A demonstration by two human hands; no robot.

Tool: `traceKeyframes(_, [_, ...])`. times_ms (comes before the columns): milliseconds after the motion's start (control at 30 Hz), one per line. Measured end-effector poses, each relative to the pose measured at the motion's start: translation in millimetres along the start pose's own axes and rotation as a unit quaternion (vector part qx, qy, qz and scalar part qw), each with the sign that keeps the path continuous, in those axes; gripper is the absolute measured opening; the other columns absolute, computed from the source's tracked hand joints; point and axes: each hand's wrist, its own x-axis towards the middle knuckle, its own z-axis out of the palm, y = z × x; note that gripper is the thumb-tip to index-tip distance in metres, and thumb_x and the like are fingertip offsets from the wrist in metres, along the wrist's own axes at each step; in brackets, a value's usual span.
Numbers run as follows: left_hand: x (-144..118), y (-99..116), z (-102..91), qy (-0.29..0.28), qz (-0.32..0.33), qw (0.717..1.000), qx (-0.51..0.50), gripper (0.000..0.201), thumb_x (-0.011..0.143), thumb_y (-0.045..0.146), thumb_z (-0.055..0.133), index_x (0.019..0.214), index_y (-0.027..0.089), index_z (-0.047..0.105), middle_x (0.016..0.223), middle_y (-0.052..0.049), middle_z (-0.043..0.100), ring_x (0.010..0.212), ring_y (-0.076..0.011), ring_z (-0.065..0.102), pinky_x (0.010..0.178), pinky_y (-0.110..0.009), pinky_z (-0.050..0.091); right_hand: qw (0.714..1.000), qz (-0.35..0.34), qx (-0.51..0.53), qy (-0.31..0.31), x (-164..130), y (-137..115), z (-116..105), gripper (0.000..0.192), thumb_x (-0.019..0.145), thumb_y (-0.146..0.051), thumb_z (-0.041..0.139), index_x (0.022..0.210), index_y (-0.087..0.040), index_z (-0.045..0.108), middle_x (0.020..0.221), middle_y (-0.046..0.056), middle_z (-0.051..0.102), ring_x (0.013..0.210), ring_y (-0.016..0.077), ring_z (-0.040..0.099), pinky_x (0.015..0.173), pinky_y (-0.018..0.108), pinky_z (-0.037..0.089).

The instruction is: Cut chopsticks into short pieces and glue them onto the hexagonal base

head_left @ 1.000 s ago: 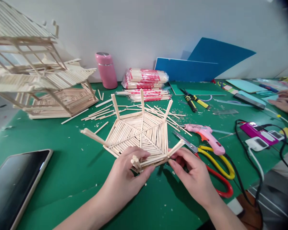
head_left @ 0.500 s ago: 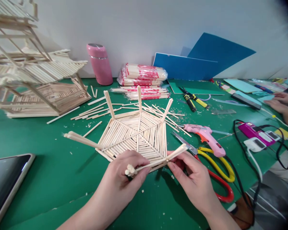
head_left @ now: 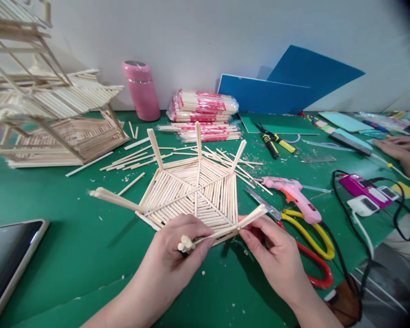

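A hexagonal frame of pale wooden sticks (head_left: 191, 182) lies on the green table, its panels filled with parallel sticks and short posts rising from its corners. My left hand (head_left: 177, 250) is closed at the near edge, thumb and fingers pinching a thin stick along the rim; a post's end shows over this hand. My right hand (head_left: 273, 246) pinches the near right corner, at the foot of the leaning post (head_left: 253, 217). Fingers hide part of the near rim.
Scissors (head_left: 307, 241) and a pink glue gun (head_left: 290, 191) lie right of the frame. Loose sticks (head_left: 133, 159), wrapped stick bundles (head_left: 205, 105) and a pink flask (head_left: 142, 91) are behind. A stick model (head_left: 54, 127) and a tablet-like device (head_left: 13, 264) stand left. Another person's hand (head_left: 392, 148) rests far right.
My hands and the frame stay almost still. At the far right, the other person's hand has shifted slightly.
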Motion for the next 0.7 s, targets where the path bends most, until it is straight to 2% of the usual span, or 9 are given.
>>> traceKeyframes(533, [0.0, 0.7, 0.0, 0.003, 0.001, 1.0, -0.009, 0.01, 0.074, 0.012, 0.059, 0.074, 0.018, 0.068, 0.068, -0.002, 0.064, 0.061, -0.0115, 0.06, 0.055, -0.02, 0.048, 1.0, 0.005, 0.007, -0.006, 0.4, 0.5, -0.8, 0.012, 0.083, -0.021, 0.053, 0.093, -0.022, 0.06, 0.087, 0.002, 0.06, 0.084, 0.0154, 0.058, 0.074, 0.024, 0.046])
traceKeyframes(700, [-1.2, 1.0, 0.6, -0.011, -0.019, 1.0, -0.01, 0.01, 0.076, 0.013, 0.058, 0.075, 0.017, 0.068, 0.07, -0.002, 0.063, 0.064, -0.0124, 0.061, 0.058, -0.021, 0.048, 1.0, -0.001, 0.006, -0.006, 0.5, 0.7, -0.2, 0.012, 0.083, -0.022, 0.053, 0.092, -0.022, 0.06, 0.085, 0.002, 0.061, 0.083, 0.0159, 0.058, 0.073, 0.023, 0.047])
